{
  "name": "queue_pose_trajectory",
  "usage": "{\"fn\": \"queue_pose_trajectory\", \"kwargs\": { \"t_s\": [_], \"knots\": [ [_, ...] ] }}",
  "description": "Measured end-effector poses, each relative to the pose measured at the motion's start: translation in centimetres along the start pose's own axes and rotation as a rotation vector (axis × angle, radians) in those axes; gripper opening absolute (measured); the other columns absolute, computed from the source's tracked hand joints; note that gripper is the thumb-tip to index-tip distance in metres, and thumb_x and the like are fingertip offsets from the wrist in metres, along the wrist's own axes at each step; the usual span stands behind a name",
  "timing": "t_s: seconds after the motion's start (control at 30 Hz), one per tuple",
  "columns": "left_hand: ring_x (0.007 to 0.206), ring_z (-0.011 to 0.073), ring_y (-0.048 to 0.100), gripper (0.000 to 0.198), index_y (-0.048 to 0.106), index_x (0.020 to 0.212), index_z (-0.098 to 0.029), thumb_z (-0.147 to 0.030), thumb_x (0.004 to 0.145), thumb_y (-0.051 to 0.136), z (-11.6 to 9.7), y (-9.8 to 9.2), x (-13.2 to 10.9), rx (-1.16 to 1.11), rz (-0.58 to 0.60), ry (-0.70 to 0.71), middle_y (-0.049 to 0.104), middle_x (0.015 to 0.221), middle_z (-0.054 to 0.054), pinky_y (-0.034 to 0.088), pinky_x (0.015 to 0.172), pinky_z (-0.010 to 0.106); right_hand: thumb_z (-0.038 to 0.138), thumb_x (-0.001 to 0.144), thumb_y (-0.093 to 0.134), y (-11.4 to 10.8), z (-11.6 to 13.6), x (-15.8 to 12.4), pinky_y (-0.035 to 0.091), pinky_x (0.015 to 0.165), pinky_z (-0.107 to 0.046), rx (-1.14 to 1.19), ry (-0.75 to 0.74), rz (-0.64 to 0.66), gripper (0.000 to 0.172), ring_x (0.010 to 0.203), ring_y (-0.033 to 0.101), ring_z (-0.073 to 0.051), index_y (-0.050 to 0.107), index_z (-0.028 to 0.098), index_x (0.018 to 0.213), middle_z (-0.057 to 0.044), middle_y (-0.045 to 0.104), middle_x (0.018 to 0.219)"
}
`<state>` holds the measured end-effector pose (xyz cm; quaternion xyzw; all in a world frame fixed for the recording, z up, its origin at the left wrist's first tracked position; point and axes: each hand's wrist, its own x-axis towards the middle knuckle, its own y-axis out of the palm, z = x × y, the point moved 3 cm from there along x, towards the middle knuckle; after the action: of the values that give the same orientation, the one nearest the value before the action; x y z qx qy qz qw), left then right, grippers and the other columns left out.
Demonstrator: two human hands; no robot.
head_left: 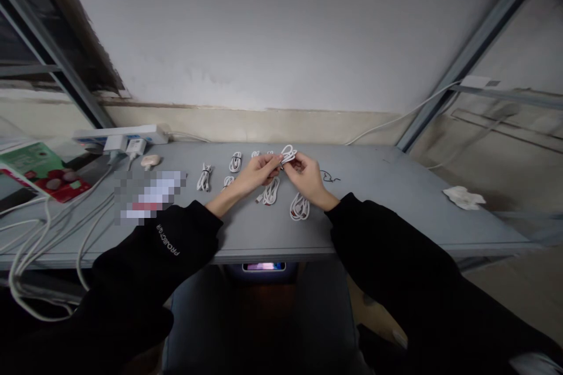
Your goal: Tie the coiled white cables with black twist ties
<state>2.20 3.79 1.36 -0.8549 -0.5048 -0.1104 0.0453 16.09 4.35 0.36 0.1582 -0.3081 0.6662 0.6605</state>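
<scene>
A small coiled white cable [288, 153] is held up between my two hands above the grey table [373, 222]. My left hand [265, 169] pinches its left side, and my right hand [307, 174] grips it from the right. Below the hands lie a white cable bundle [270, 192] and another coil with a red part [299, 207]. To the left rest a tied bundle [204, 177], a coil with a dark tie [236, 162] and one partly behind my left wrist [228, 181]. Thin black ties [329, 176] lie right of my right hand.
A power strip [152, 133] with plugged chargers stands at the back left, near a green and red box [44, 173], an earphone case [150, 160] and loose white cables [41, 234]. Crumpled tissue [464, 197] lies at the right. Metal posts flank the table before a wall.
</scene>
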Motion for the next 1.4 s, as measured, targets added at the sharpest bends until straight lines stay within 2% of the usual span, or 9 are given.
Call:
{"fn": "queue_pose_trajectory", "kwargs": {
  "t_s": [0.1,0.37,0.67,0.8,1.0,1.2,1.4],
  "knots": [
    [0.044,0.0032,0.021,0.046,0.053,0.075,-0.017,-0.058,0.083,0.068,0.0,0.0,0.0,0.002,-0.011,0.028,0.031,0.056,-0.009,0.013,0.042,0.02,0.028,0.084,0.06,-0.2,0.6,-0.1,0.048,0.065,-0.033,-0.07,-0.047,-0.002,0.011,0.066,0.057,-0.016,0.06,0.02,0.076,-0.001,0.06,0.071],
    [0.043,0.003,0.018,0.04,0.051,0.071,-0.017,-0.049,0.088,0.067,-0.4,0.1,-0.1,-0.027,-0.041,-0.041,0.029,0.055,-0.01,0.01,0.044,0.021,0.028,0.085,0.059,-0.3,0.5,0.1,0.049,0.067,-0.032,-0.065,-0.073,0.068,0.011,0.068,0.055,-0.016,0.058,0.021,0.077,-0.001,0.06,0.073],
    [0.044,0.0028,0.018,0.052,0.043,0.066,-0.019,-0.062,0.081,0.069,-0.4,-0.2,-0.2,0.048,0.001,0.026,0.026,0.054,-0.01,0.011,0.043,0.021,0.026,0.086,0.057,-0.6,1.4,0.0,0.043,0.062,-0.031,-0.103,-0.147,0.122,0.013,0.064,0.051,-0.015,0.054,0.021,0.074,0.0,0.054,0.071],
    [0.044,0.0034,0.023,0.049,0.046,0.067,-0.019,-0.059,0.082,0.07,-0.5,-0.4,-0.2,0.117,-0.044,0.058,0.032,0.052,-0.009,0.015,0.043,0.021,0.026,0.086,0.058,-0.7,1.5,0.1,0.042,0.06,-0.03,-0.136,-0.168,0.109,0.013,0.063,0.049,-0.014,0.055,0.021,0.074,0.0,0.053,0.07],
    [0.041,0.0049,0.027,0.035,0.053,0.08,-0.02,-0.049,0.084,0.071,-0.8,-0.7,-0.3,0.214,-0.129,0.101,0.035,0.048,-0.01,0.017,0.043,0.022,0.028,0.085,0.059,-0.7,1.2,0.2,0.044,0.061,-0.03,-0.136,-0.172,0.135,0.012,0.063,0.051,-0.014,0.058,0.021,0.075,0.0,0.055,0.07],
    [0.046,0.006,0.033,0.02,0.057,0.082,-0.019,-0.03,0.084,0.074,-1.7,-0.5,-0.5,0.284,-0.166,0.126,0.044,0.051,-0.008,0.017,0.046,0.022,0.033,0.082,0.066,-0.9,0.2,0.7,0.05,0.066,-0.032,-0.062,-0.093,0.204,0.014,0.066,0.056,-0.015,0.066,0.02,0.083,-0.002,0.064,0.075],
    [0.045,0.005,0.029,0.026,0.055,0.079,-0.018,-0.036,0.084,0.073,-1.3,-0.5,-0.5,0.268,-0.168,0.117,0.042,0.05,-0.008,0.015,0.046,0.022,0.034,0.08,0.07,-0.7,-0.5,1.0,0.054,0.067,-0.032,0.084,0.029,0.273,0.016,0.068,0.061,-0.015,0.066,0.019,0.083,-0.002,0.067,0.076]
  ]
}}
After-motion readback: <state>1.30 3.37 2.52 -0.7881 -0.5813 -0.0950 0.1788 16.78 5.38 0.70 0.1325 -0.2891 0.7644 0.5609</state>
